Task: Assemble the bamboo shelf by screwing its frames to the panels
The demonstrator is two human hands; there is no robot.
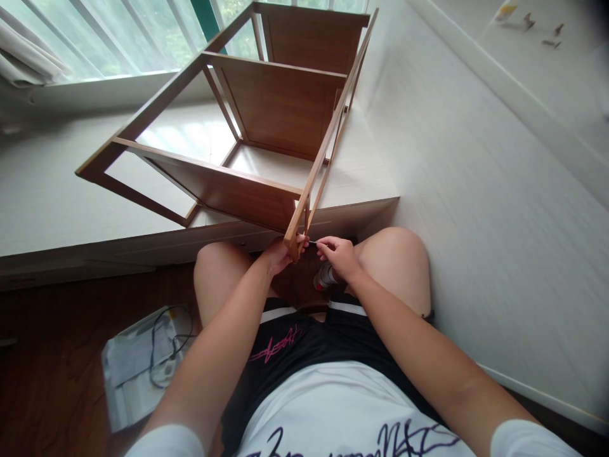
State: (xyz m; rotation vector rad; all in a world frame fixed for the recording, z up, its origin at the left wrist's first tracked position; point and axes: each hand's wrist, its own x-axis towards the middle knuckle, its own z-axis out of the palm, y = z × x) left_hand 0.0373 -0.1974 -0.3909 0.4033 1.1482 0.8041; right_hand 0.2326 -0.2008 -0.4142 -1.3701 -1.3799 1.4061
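Observation:
A brown wooden shelf unit (pixel 285 124) lies on its side on a pale ledge, its near end sticking out over the edge towards me. My left hand (pixel 280 255) is closed around the end of one of its legs, partly hidden behind the wood. Just to the right, my right hand (pixel 339 254) pinches a thin, dark metal rod (pixel 312 242) between thumb and fingertips. The rod points left at the leg, close to my left fingertips. Whether it is a screw or a hex key, I cannot tell; nor can I see whether it touches the wood.
The pale ledge (pixel 42 209) runs below a curtained window. A pale panel (pixel 457 209) rises on my right, with several small fittings (pixel 529 21) on a surface beyond it. On the dark floor at left lies a plastic-wrapped packet (pixel 137 362) with a black cable. My knees flank the work.

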